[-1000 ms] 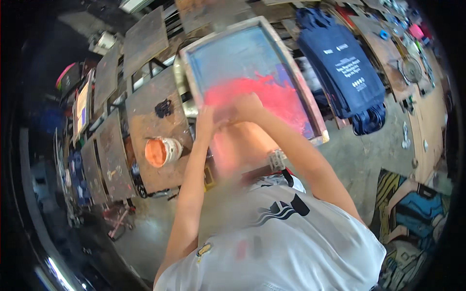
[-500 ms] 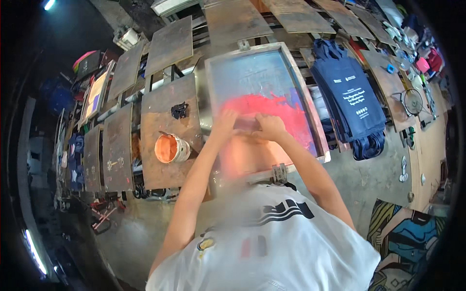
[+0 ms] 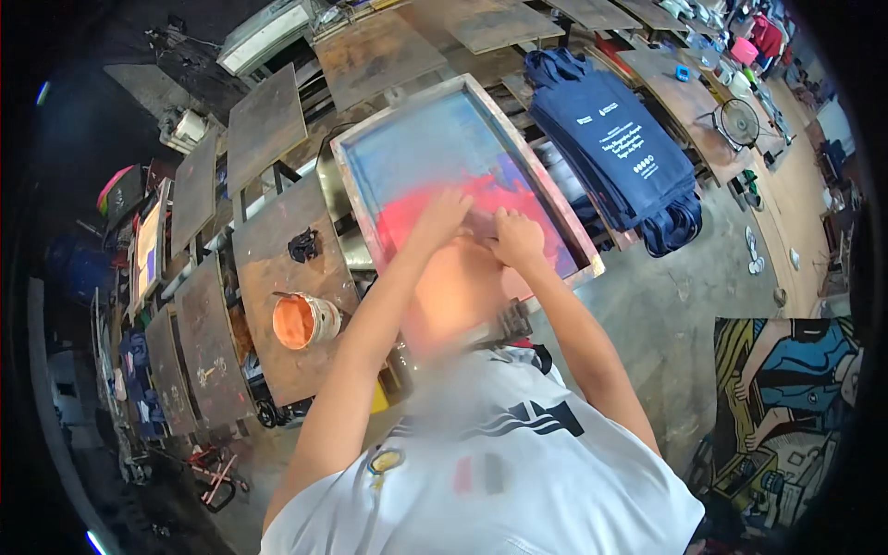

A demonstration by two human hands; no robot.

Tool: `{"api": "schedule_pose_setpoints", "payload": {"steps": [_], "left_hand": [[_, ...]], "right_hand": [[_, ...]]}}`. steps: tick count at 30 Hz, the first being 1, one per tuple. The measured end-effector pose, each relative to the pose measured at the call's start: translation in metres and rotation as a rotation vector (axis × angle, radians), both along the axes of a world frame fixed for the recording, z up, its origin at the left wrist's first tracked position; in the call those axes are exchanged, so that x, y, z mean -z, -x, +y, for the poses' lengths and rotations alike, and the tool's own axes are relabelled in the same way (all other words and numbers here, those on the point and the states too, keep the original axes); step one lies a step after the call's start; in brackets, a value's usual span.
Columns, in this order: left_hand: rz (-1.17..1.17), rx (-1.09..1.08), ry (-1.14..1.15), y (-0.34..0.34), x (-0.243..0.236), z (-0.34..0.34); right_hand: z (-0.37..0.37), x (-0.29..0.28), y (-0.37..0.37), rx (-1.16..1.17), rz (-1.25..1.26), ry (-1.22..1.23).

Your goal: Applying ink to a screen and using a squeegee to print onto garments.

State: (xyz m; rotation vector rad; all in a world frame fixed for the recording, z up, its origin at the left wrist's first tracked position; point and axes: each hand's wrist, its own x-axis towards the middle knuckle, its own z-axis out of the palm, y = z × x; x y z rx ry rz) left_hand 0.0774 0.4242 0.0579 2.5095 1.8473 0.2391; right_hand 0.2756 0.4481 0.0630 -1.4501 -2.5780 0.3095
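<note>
- Left hand (image 3: 446, 217) and right hand (image 3: 518, 236) sit slightly further right across the screen than before, fingers curled round a narrow purplish bar (image 3: 480, 222).
- Around the bar: wet pink ink (image 3: 507, 190), ragged-edged, over smooth bluish mesh (image 3: 407, 143).
- Bordering it: worn rectangular frame (image 3: 586, 262).
- Leftward: rough, stained counter (image 3: 268, 245), round tub (image 3: 323, 320) of orange paste.
- Rightward: stacked navy cloth bags (image 3: 620, 148).

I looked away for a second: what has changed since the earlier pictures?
The left hand and right hand, together on the bar, have shifted right across the frame. The view has turned too. Nothing was visibly taken up or let go. The tub, rag and bags stayed put.
</note>
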Motion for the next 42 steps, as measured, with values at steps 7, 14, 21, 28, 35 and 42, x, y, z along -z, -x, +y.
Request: {"api": "schedule_pose_setpoints", "payload": {"steps": [7,14,21,28,35,42], "left_hand": [[-0.104,-0.297,-0.033,0.053,0.007,-0.1],[-0.1,-0.434,-0.137,0.048,0.025,-0.167],[-0.179,-0.413,-0.173,0.062,0.004,-0.121],[-0.354,-0.495,-0.055,0.001,0.011,-0.163],[-0.571,-0.578,0.065,-0.062,-0.06,-0.224],[-0.434,-0.439,0.256,-0.014,-0.025,-0.205]], "right_hand": [[-0.005,0.005,0.071,-0.458,-0.06,0.081],[-0.022,0.015,0.087,-0.719,-0.087,0.136],[0.003,-0.008,0.09,-0.546,-0.097,-0.035],[-0.035,0.054,0.037,-0.556,0.071,-0.353],[-0.113,0.011,-0.013,-0.645,-0.035,-0.18],[-0.066,0.009,0.019,-0.709,-0.211,0.047]]}}
